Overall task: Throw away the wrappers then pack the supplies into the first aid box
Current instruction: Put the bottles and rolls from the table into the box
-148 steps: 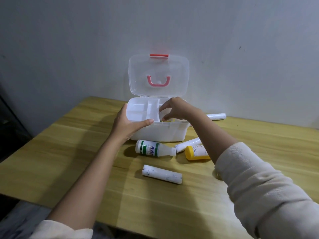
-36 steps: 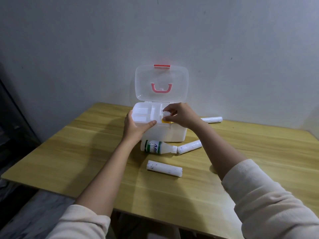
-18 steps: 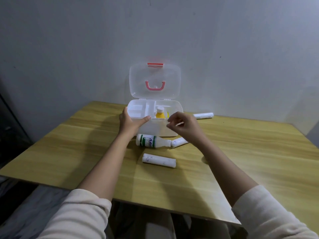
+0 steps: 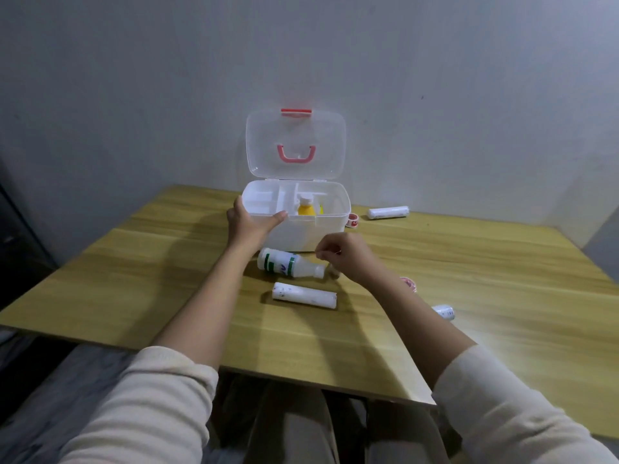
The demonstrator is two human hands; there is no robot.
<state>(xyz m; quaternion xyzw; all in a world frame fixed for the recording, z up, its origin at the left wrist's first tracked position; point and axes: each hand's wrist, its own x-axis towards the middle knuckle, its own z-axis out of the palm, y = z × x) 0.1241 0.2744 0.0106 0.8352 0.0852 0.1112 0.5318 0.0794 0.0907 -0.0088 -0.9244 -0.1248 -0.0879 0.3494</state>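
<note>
Print on the white bottle (image 4: 287, 263) is unreadable.

Box (image 4: 330, 226) open above — white bottle (image 4: 288, 264) and roll (image 4: 304, 295) block its front.

White first aid box (image 4: 311, 234) with clear lid (image 4: 296, 145) upright, yellow bottle (image 4: 306, 209) standing inside, green-banded white bottle (image 4: 288, 263) lying before it, bandage rolls near (image 4: 304, 295), far right (image 4: 388, 212), tape rolls (image 4: 352, 220) beside box

Left hand (image 4: 249, 226) spread, gripping; right hand (image 4: 345, 259) loosely curled, empty.
</note>
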